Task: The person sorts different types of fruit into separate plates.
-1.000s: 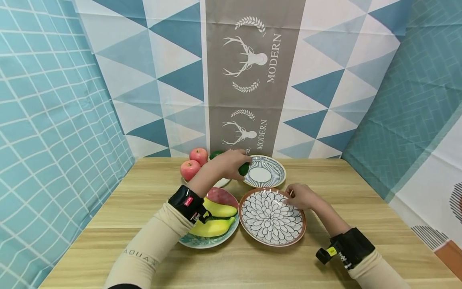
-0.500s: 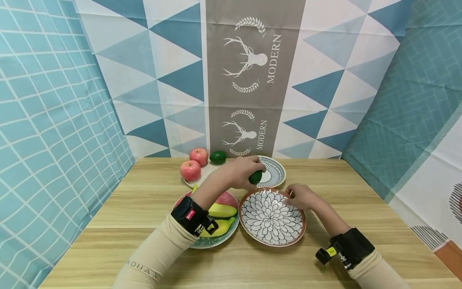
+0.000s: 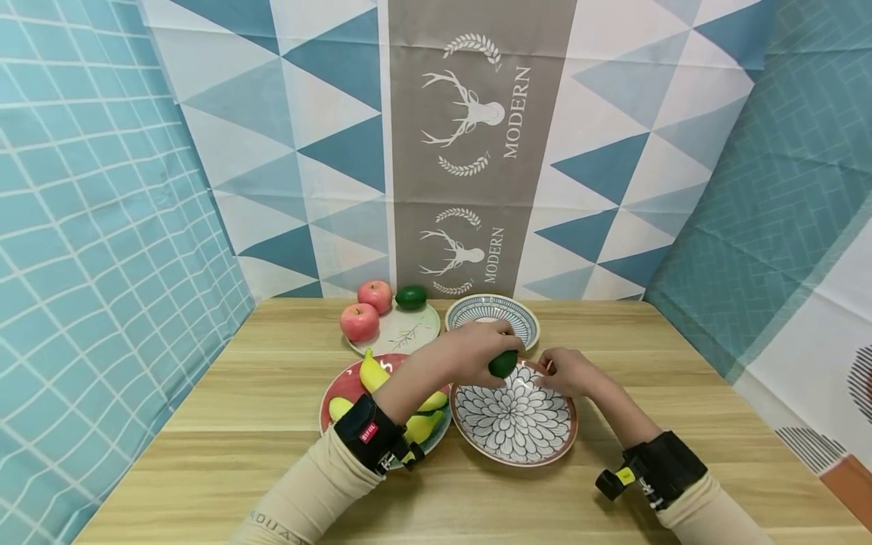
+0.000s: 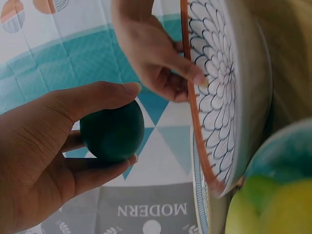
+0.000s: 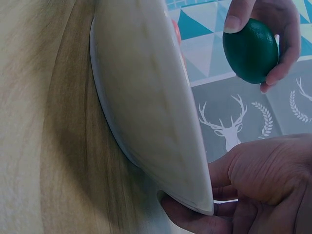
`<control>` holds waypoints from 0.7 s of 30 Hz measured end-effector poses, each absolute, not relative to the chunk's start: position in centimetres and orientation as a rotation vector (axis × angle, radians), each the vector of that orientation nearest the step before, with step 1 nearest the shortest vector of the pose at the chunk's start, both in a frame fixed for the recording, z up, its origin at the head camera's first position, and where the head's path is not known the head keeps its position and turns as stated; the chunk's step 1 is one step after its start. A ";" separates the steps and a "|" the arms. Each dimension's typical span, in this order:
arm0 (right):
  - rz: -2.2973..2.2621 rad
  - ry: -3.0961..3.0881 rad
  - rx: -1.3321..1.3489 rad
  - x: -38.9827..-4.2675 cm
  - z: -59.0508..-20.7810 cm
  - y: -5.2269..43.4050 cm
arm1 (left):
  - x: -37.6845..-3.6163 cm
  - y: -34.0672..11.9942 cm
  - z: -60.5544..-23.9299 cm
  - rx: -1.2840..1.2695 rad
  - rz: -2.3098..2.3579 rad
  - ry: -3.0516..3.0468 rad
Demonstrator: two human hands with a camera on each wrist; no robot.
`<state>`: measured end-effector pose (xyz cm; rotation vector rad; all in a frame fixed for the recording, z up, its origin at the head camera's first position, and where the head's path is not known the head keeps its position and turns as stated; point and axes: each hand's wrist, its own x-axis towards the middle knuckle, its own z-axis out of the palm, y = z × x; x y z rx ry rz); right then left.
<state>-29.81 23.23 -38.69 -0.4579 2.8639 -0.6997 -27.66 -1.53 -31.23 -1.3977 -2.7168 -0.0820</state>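
My left hand (image 3: 480, 352) holds a dark green, egg-shaped avocado (image 3: 502, 364) between thumb and fingertips, above the far part of the flower-patterned plate (image 3: 514, 420) with a brown rim. In the left wrist view the avocado (image 4: 113, 130) shows a smooth, rounded side, apart from the plate. The right hand (image 3: 568, 371) pinches that plate's far right rim, thumb on top. From the right wrist view, fingers of the right hand (image 5: 263, 190) curl under the edge of the plate (image 5: 151, 107), whose pale underside rests on the wooden table.
Bananas (image 3: 371, 372) lie on a red and green plate (image 3: 338, 390) at left, partly behind the left forearm. Behind it, a pale plate (image 3: 415, 331) carries two apples (image 3: 359, 322) and another avocado (image 3: 411, 297). A blue-striped plate (image 3: 521, 322) stands at the back.
My left hand has carried the avocado right and nearer, from beside the blue-striped plate to over the flower-patterned one. The right hand has stayed at the rim.
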 end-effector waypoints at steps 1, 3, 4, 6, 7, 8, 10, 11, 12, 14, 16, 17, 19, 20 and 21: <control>-0.699 2.865 -0.458 -29.8 -38.7 23.2 | -27.5 -1.4 -31.4 -1.407 -0.088 -2.719; -0.698 2.865 -0.461 -29.8 -38.8 23.2 | -27.2 -1.2 -31.8 -1.423 -0.094 -2.720; -0.698 2.865 -0.468 -29.8 -38.8 23.2 | -27.1 -1.1 -32.0 -1.434 -0.092 -2.716; -0.701 2.860 -0.472 -29.8 -38.8 23.2 | -26.8 -0.9 -32.3 -1.456 -0.094 -2.712; -0.704 2.858 -0.459 -29.8 -38.8 23.1 | -26.6 -0.8 -32.5 -1.468 -0.098 -2.709; -0.701 2.859 -0.469 -29.8 -38.9 23.1 | -26.5 -0.7 -32.8 -1.480 -0.099 -2.705; -0.691 2.863 -0.480 -29.8 -38.9 23.2 | -26.2 -0.5 -33.2 -1.509 -0.115 -2.697; -0.689 2.865 -0.480 -29.8 -38.9 23.2 | -26.1 -0.4 -33.3 -1.522 -0.123 -2.694; -0.687 2.867 -0.485 -29.8 -38.8 23.2 | -26.0 -0.3 -33.6 -1.535 -0.126 -2.689; -0.683 2.868 -0.494 -29.8 -38.8 23.2 | -25.8 -0.1 -34.0 -1.556 -0.132 -2.688; -0.681 2.870 -0.486 -29.8 -38.8 23.2 | -25.7 0.2 -34.3 -1.570 -0.120 -2.687; -0.676 2.870 -0.497 -29.8 -38.8 23.2 | -25.6 0.3 -34.5 -1.571 -0.101 -2.687; -0.669 2.873 -0.498 -29.8 -38.8 23.2 | -25.5 0.6 -34.8 -1.576 -0.059 -2.679; -0.671 2.874 -0.498 -29.8 -38.7 23.2 | -25.4 0.8 -35.0 -1.578 -0.035 -2.675; -0.670 2.874 -0.503 -29.8 -38.7 23.2 | -25.4 0.9 -35.2 -1.581 -0.014 -2.668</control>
